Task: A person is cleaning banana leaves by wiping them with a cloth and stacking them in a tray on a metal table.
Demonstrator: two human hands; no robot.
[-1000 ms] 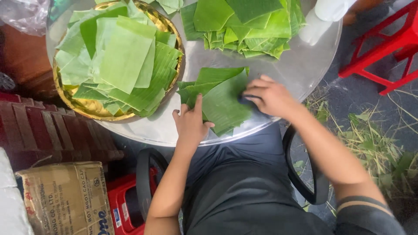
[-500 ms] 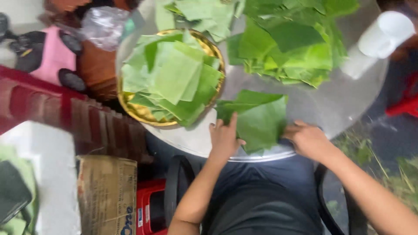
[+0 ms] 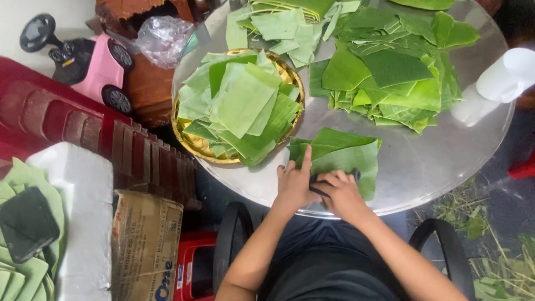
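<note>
Pressing down flat, the left hand (image 3: pixel 294 183) pins the small stack of green cut banana-leaf pieces (image 3: pixel 341 158) at the near edge of the round shiny metal table (image 3: pixel 423 161), index finger stretched out over the leaves. Beside it and touching, the right hand (image 3: pixel 341 192) is clenched around a small dark tool (image 3: pixel 320 188) resting on the same stack. Left of the stack stands a gold-rimmed round tray (image 3: pixel 192 142) heaped with paler leaf pieces; beyond the stack lies a larger loose pile of green leaves (image 3: pixel 393 72).
</note>
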